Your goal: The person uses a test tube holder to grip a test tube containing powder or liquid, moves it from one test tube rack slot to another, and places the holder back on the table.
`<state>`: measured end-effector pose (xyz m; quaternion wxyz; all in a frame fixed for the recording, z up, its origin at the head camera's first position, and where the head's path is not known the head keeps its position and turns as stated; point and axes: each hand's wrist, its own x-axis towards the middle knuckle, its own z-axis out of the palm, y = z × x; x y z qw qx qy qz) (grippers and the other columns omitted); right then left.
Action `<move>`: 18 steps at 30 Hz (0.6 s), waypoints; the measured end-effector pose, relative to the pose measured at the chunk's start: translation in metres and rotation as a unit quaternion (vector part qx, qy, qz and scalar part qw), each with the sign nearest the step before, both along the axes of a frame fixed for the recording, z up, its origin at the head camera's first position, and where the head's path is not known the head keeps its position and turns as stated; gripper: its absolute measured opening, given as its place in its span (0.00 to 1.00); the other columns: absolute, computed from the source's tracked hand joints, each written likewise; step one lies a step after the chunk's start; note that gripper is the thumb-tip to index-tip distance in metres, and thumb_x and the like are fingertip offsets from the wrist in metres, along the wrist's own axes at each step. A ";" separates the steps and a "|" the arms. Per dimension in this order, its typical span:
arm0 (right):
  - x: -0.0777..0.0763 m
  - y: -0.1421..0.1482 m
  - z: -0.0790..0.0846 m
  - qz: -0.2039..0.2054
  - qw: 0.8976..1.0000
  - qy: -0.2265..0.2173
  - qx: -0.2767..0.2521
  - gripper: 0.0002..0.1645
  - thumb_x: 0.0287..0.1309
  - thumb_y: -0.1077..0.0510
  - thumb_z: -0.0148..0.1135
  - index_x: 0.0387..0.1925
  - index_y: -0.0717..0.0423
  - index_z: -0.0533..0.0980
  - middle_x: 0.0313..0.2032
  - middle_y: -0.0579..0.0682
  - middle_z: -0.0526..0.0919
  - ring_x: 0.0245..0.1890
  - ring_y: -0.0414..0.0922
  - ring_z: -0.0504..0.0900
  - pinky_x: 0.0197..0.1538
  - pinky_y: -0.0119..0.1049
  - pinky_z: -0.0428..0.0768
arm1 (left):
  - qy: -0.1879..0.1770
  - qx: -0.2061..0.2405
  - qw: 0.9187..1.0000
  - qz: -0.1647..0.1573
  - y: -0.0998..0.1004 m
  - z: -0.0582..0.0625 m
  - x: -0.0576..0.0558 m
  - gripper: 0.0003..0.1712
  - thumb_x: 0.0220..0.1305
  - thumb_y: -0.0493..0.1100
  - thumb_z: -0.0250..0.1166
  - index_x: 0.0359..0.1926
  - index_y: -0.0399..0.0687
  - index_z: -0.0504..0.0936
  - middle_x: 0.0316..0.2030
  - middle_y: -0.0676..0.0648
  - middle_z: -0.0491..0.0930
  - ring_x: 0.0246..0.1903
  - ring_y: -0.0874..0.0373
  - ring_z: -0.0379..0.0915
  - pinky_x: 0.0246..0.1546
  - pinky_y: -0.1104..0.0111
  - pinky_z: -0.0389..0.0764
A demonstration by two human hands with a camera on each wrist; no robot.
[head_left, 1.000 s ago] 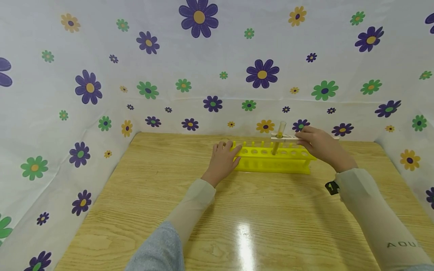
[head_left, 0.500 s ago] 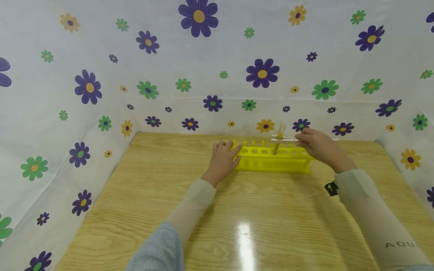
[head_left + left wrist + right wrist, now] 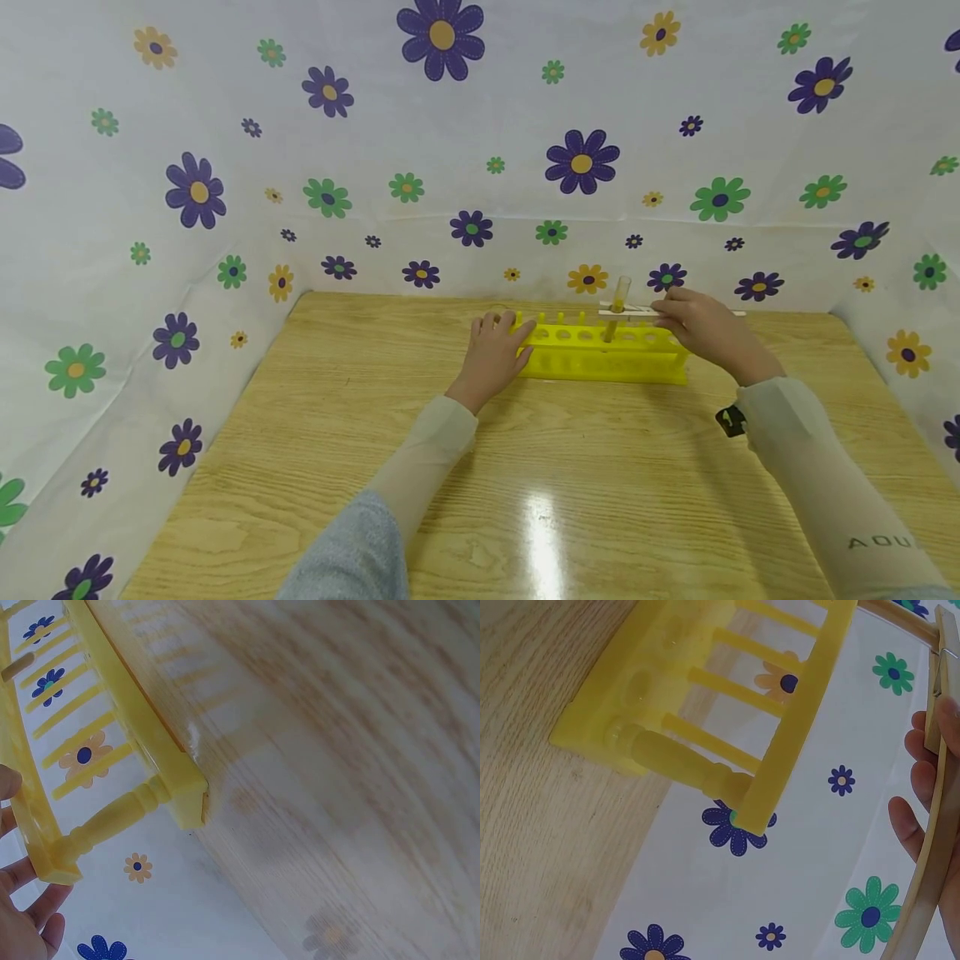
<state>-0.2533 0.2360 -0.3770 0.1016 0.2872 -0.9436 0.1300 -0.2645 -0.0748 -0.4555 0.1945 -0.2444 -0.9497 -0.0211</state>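
Observation:
A yellow test tube rack [image 3: 603, 375] stands upright on the table, its upper bar pierced by a row of round holes. At its left end my left hand [image 3: 489, 358] grips the upper bar, fingers and thumb about it. My right hand [image 3: 705, 327] holds a wooden test tube clamp [image 3: 637, 313] level above the rack. In the clamp's far end a glass test tube [image 3: 622, 292] with amber liquid stands slightly tilted. The lower end of the test tube [image 3: 19, 666] shows just under the upper bar in the left wrist view, above the base.
The wood-grain table [image 3: 420, 500] extends in front of the rack and to both sides. Behind it rises a white flowered cloth [image 3: 450, 183], close to the rack's back. More of this cloth hangs at left and right.
The test tube and clamp have sunk slightly, the tube going lower into the rack's hole. My right hand has come down a little with them; my left hand has kept its place.

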 end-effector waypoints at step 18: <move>-0.002 -0.002 -0.004 0.004 1.000 -0.006 -0.005 0.14 0.58 0.65 0.60 0.45 0.68 0.79 0.33 0.56 0.80 0.29 0.46 0.74 0.40 0.44 0.80 | -0.004 -0.005 1.000 -0.001 0.000 0.002 0.000 0.22 0.66 0.54 0.57 0.59 0.59 0.73 0.51 0.46 0.72 0.49 0.48 0.67 0.49 0.56 0.66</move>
